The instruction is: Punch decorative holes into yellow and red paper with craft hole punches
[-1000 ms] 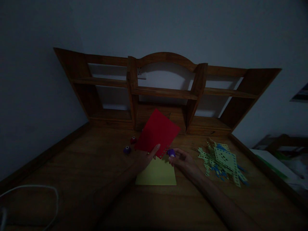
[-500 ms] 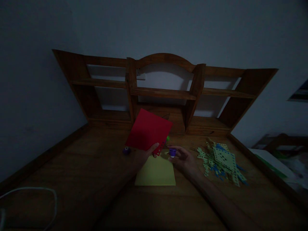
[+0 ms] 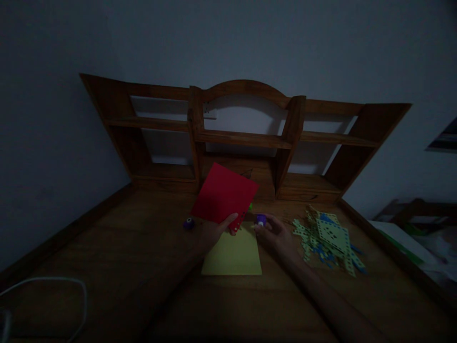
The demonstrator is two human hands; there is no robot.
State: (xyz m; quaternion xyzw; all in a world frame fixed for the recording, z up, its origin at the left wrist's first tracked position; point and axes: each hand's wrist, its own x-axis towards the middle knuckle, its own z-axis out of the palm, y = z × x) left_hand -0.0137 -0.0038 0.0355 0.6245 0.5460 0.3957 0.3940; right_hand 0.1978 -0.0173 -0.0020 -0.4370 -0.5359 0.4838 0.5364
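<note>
Purple gadget (image 3: pixel 262 218) has shifted rightward, gripped in the right hand (image 3: pixel 279 237); left hand (image 3: pixel 215 233) pinches the red sheet (image 3: pixel 224 193), which I judge light, stiffish, best held edgewise

The left hand (image 3: pixel 218 231) pinches; the right hand (image 3: pixel 275 234) curls inward.

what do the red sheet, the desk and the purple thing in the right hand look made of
Red sheet: probably paper or thin card, matte; flat, evenly coloured, no shine.
Desk: apparently wood, with a faint grain and dull finish.
Purple thing: perhaps plastic, going by its solid, vivid colour; too small and dim to judge its finish.
</note>
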